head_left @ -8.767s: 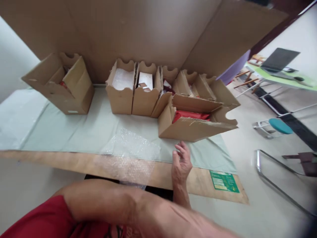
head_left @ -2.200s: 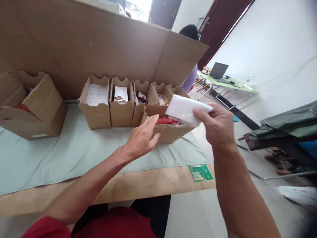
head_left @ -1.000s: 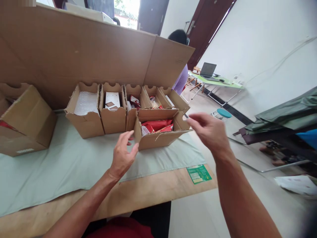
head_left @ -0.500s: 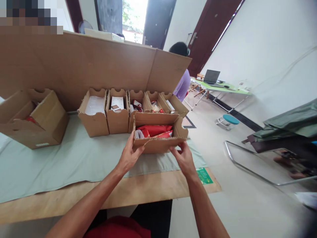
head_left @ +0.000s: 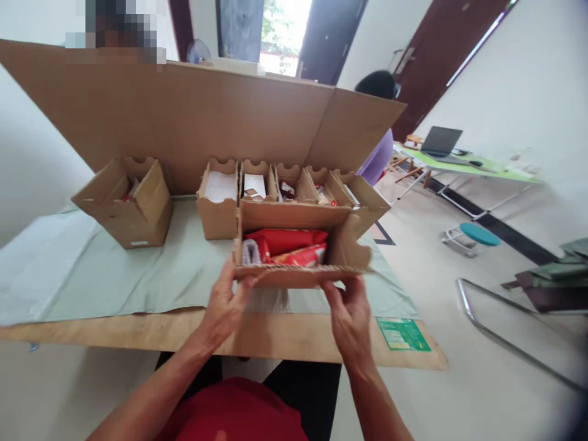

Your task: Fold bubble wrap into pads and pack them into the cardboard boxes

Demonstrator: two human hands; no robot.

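Observation:
Between my two hands is an open cardboard box [head_left: 285,280], held above the cloth-covered table and tilted so its inside faces me. In it lie red packets [head_left: 291,242] and a small whitish bundle [head_left: 250,252] at the left end. My left hand [head_left: 225,303] grips the lower left corner, thumb on the front wall. My right hand [head_left: 349,309] is closed on the lower right part, with fingers partly hidden beneath. Behind the box stands a row of similar cardboard boxes [head_left: 218,220] with assorted goods inside.
Another cardboard box [head_left: 142,226] stands at the left on the green cloth [head_left: 184,269]. A tall cardboard panel [head_left: 239,116] rises behind the row. One person sits beyond its right end, another behind its left part. A blue stool [head_left: 479,234] and metal frame [head_left: 496,331] are right.
The held box has come nearer to me and tipped further, showing more of its inside. Both hands keep their hold. My view has swung left.

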